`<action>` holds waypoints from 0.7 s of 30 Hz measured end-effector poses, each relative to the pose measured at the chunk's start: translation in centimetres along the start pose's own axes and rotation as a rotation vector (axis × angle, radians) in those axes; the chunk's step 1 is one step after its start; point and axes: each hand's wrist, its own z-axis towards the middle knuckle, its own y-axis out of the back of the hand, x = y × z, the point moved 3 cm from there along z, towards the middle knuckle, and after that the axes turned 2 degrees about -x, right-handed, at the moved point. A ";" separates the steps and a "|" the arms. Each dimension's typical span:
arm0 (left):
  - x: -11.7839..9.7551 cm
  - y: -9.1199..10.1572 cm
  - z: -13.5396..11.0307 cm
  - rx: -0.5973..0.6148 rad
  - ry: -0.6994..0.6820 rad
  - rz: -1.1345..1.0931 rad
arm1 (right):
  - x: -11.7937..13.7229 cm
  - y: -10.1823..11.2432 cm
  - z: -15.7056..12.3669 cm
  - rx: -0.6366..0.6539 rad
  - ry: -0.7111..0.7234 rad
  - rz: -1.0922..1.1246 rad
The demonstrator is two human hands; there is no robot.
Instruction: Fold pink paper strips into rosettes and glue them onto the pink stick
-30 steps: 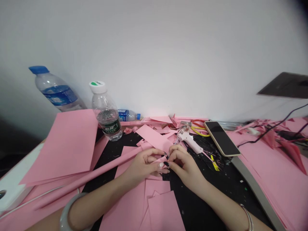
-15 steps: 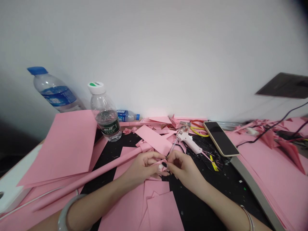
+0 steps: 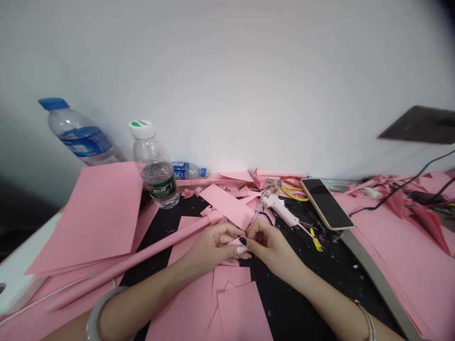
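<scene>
My left hand (image 3: pixel 213 246) and my right hand (image 3: pixel 270 251) meet at the middle of the black mat, their fingertips pinching a small folded piece of pink paper (image 3: pixel 236 243). Most of that piece is hidden by my fingers. A long rolled pink paper tube (image 3: pixel 124 260) runs from the lower left up behind my left hand. A white and pink hot glue gun (image 3: pixel 279 210) lies just beyond my right fingertips, not touching them. A loose pink sheet (image 3: pixel 227 206) lies just past my left hand.
Pink sheets and scraps cover much of the black mat (image 3: pixel 284 303). Two water bottles (image 3: pixel 155 170) (image 3: pixel 80 135) stand at the back left, a small one (image 3: pixel 188 170) lies behind, and a phone (image 3: pixel 326 203) and yellow-handled scissors (image 3: pixel 293 193) sit back right.
My right hand has dropped slightly and my fingers stay together on the small paper. The whole view has shifted a little, and the other objects on the bench have not moved.
</scene>
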 end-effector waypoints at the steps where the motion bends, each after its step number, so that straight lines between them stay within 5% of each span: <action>1: 0.0 0.0 0.0 0.001 0.000 0.002 | 0.0 0.0 0.0 0.010 -0.008 0.017; 12: -0.2 -0.2 -0.2 0.006 -0.020 0.010 | -0.2 -0.3 -0.1 0.055 -0.093 0.128; 21: -0.4 -0.1 -0.4 0.038 -0.039 0.006 | 1.1 0.2 -0.4 0.086 0.140 -0.323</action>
